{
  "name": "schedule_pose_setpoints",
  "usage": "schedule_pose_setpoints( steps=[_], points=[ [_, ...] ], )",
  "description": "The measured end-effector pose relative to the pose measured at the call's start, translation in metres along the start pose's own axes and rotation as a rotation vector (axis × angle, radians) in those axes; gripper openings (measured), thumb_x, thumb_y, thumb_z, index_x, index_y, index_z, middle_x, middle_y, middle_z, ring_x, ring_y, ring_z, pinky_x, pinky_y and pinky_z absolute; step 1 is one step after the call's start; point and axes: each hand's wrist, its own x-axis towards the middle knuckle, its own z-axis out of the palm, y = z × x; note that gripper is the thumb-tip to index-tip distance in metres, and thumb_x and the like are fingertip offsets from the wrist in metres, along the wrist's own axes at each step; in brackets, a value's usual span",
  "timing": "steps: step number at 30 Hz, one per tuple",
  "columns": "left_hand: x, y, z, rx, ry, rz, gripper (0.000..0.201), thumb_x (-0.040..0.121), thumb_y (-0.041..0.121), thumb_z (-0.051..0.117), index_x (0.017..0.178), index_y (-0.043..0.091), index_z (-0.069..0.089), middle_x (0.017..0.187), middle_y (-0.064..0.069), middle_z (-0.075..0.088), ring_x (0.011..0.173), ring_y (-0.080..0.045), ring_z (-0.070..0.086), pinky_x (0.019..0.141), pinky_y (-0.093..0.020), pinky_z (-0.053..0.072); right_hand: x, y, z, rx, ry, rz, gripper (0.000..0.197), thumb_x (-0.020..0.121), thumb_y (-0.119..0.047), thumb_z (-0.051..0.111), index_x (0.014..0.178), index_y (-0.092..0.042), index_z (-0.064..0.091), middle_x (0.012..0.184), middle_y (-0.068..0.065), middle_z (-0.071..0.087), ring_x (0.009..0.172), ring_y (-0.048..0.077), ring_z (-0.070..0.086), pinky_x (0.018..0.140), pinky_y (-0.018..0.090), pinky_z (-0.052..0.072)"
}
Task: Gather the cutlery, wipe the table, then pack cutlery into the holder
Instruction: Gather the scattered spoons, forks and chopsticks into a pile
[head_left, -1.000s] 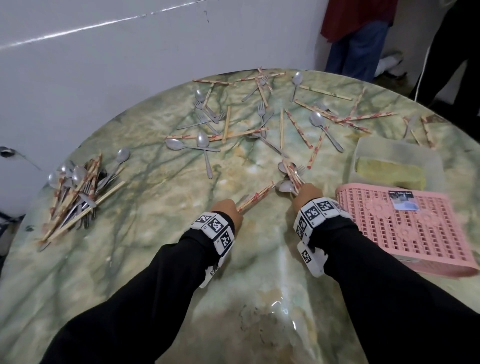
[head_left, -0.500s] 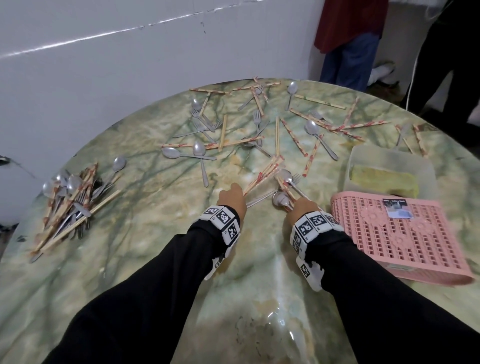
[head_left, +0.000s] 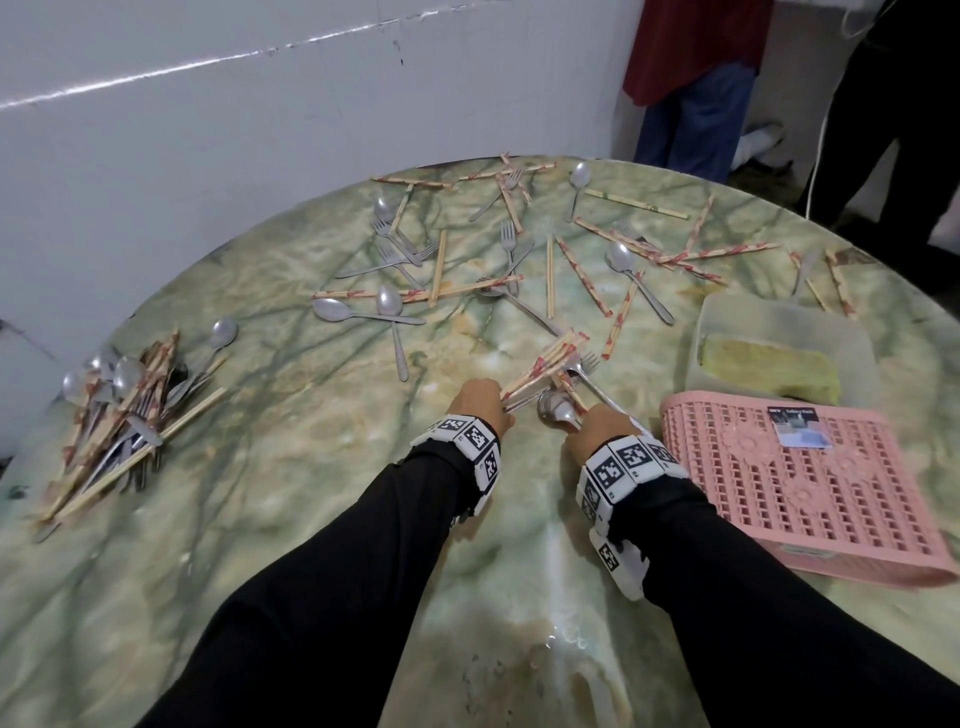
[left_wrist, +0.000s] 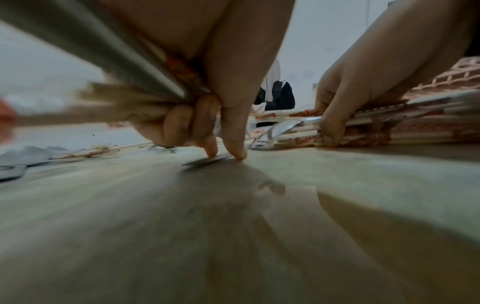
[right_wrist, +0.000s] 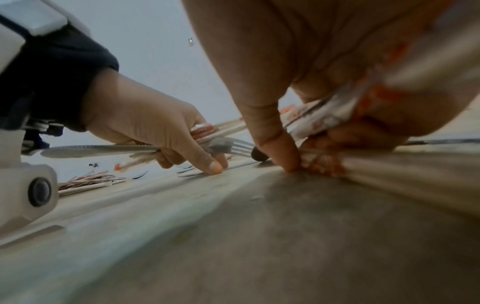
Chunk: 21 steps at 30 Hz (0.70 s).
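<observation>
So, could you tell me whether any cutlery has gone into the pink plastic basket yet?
No, the pink plastic basket lies upside down on the green marble table, holding nothing.

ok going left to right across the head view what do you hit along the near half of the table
heaped pile of metal spoons, forks and paper-wrapped chopsticks → left hand holding a wrapped chopstick bundle → right hand holding spoons and chopsticks → pink slotted plastic cutlery holder
</observation>
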Motion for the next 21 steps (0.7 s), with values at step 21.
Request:
schedule_pose_setpoints(
  steps=[21],
  points=[
    [-0.027,-0.003,-0.003,0.139,-0.228,-0.074,0.03,0.088,0.022,0.058,0.11,0.002,0.058,0.096,-0.013,0.059,0.084,-0.029,0.058,0.071,-0.028,0.044,0.022,-0.001,0.018,-0.108,-0.016,-0.041,0.026,0.09,-0.01,0.048,0.108,0.005,0.06,0.108,0.02,0.065,0.101,0.034,0.063,0.087,0.043,0.052]
  ],
)
